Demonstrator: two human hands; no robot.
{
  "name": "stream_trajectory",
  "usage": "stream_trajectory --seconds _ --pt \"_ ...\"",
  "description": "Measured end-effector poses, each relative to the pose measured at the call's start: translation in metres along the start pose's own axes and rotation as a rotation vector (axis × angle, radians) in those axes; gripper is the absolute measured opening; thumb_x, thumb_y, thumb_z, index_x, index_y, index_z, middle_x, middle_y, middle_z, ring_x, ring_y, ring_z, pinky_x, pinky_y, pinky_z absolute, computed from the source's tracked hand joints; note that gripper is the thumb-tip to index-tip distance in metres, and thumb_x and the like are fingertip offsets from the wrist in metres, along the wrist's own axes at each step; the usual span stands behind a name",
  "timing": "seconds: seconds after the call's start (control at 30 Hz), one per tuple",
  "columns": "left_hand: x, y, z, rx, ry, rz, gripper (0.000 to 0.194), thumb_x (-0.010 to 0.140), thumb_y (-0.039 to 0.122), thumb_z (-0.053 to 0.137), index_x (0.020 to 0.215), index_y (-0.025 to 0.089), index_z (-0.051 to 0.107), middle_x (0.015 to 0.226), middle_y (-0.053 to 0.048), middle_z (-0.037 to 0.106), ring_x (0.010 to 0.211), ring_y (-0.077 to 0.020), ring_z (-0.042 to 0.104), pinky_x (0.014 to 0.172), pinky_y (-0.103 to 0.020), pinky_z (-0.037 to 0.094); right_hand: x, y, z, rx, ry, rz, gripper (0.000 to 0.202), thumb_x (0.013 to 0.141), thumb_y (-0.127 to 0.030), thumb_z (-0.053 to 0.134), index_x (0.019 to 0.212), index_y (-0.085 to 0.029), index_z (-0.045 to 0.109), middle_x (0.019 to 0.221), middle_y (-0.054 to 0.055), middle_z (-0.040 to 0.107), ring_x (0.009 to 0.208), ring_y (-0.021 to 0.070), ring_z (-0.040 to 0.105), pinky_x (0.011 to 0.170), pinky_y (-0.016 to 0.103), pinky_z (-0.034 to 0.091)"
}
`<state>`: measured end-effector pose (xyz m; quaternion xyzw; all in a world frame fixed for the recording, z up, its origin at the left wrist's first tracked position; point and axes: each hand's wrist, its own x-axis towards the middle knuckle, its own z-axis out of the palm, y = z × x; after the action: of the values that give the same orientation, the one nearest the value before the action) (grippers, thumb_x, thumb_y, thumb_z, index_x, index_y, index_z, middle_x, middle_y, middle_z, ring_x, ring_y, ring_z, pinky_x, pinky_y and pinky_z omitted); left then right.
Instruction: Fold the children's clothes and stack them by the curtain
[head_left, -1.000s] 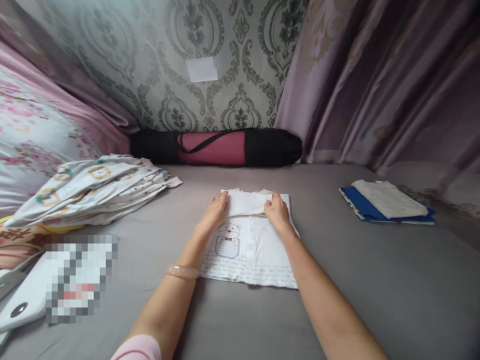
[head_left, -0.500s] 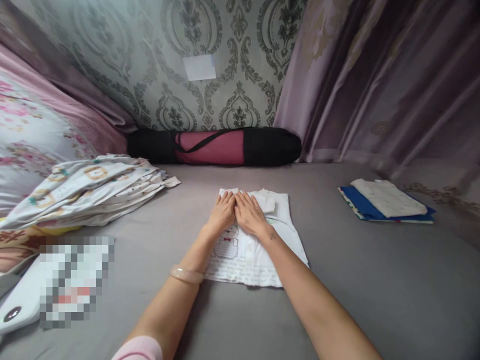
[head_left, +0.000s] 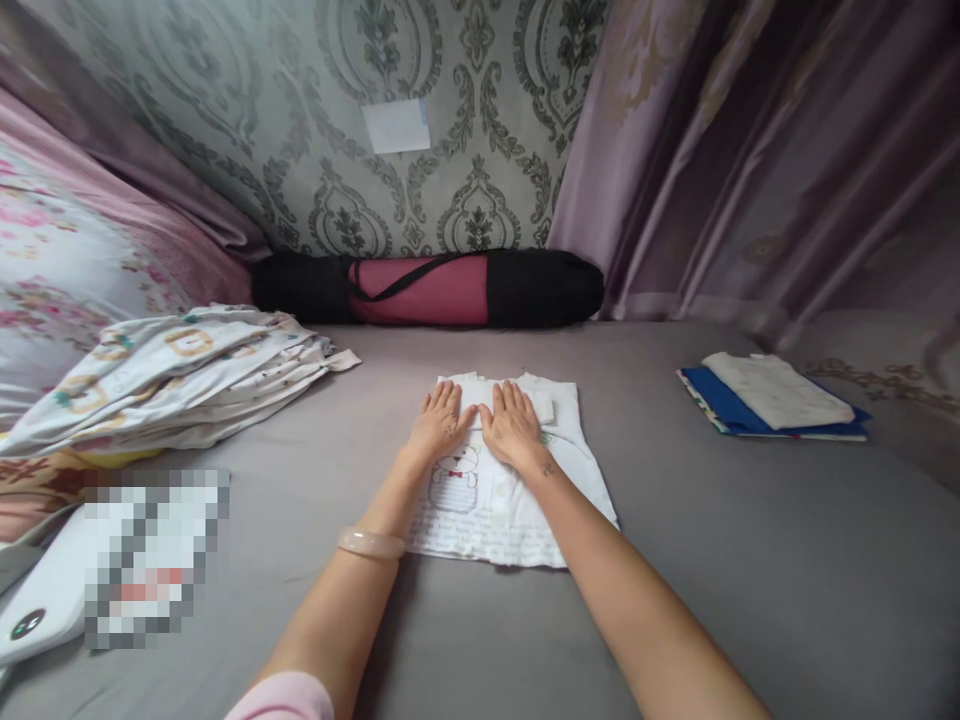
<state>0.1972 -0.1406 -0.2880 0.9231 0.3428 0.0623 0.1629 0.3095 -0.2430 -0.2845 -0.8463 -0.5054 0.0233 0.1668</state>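
Observation:
A white printed garment (head_left: 517, 510) lies flat on the grey sheet, with a bear figure and rows of lettering on it. Part of it is folded inward near the top. My left hand (head_left: 442, 420) rests palm down on its upper left part, fingers stretched out. Beside it, my right hand (head_left: 510, 425) presses flat on the upper middle, fingers pointing away from me. The thumbs are near each other. Neither hand grips anything, and the cloth under both palms is hidden.
A loose heap of patterned cloth (head_left: 187, 365) lies at the left, with a white object (head_left: 52, 590) nearer me. Folded clothes (head_left: 780, 395) sit at the right. A black and pink rolled bag (head_left: 420, 290) lies along the wall on the grey sheet (head_left: 750, 560).
My hands have moved apart over the garment, the right one shifting right and the left one slightly left. Both remain flat on the cloth.

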Motion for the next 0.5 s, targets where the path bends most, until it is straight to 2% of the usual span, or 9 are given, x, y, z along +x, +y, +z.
stream_trajectory --seconds 0.23,0.5 --pt "0.003 -0.006 0.004 -0.011 0.002 0.009 0.068 0.095 0.055 0.027 0.147 0.011 0.029 0.156 -0.017 0.020 0.146 -0.0289 0.012 0.115 -0.050 0.013 -0.001 0.012 -0.005 -0.033 -0.011 0.083 0.058 0.098 -0.033 0.025 0.147 -0.004 0.031 0.155 0.015 0.025 0.144 0.0241 0.017 0.116 0.040 0.006" --pt "0.005 -0.011 0.006 -0.046 0.010 0.034 0.066 0.095 0.056 0.027 0.146 0.013 0.031 0.156 -0.017 0.021 0.146 -0.0289 0.013 0.115 -0.051 0.013 -0.003 0.032 -0.008 -0.007 0.021 0.186 0.059 0.094 -0.026 0.029 0.146 0.000 0.030 0.155 0.020 0.024 0.144 0.0281 0.018 0.115 0.041 0.013"
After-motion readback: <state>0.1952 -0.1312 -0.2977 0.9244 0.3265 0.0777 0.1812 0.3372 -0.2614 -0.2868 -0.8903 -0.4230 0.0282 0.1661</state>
